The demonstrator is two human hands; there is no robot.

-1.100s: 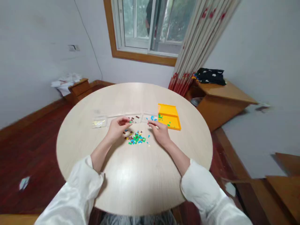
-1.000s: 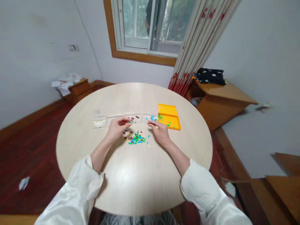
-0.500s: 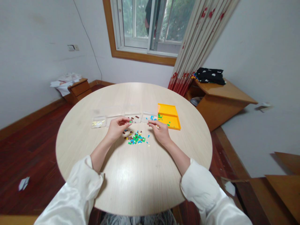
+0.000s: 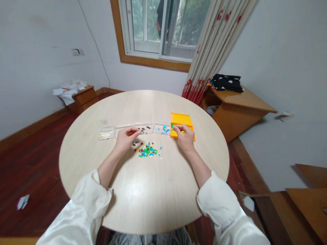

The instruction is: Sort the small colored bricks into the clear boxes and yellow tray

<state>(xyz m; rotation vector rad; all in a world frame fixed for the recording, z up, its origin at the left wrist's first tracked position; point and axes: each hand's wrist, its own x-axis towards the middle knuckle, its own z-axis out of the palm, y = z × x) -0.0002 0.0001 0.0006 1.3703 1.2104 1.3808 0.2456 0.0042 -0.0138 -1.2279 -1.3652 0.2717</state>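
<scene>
My left hand (image 4: pixel 125 140) is closed in a pinch just in front of the clear box with brown bricks (image 4: pixel 146 129); whatever its fingertips hold is too small to make out. Over the yellow box (image 4: pixel 181 119), my right hand (image 4: pixel 185 137) has thumb and fingers pressed together, close to some green bricks in it. I cannot tell what this pinch holds. Between the hands and nearer to me lies a loose pile of small toy bricks (image 4: pixel 147 150) in green, blue, brown and yellow. Blue bricks (image 4: pixel 165 129) lie in the clear box left of the yellow one.
At the row's left end, a clear box (image 4: pixel 106 133) holds pale yellow pieces. The round wooden table (image 4: pixel 145 194) carries everything. Beyond it stand a wooden cabinet with black cloth (image 4: pixel 227 83) on top, a curtain (image 4: pixel 212 44) and a window.
My right hand has moved right, from beside the clear box with blue bricks to above the yellow box. My left hand stays in nearly the same place, still pinched.
</scene>
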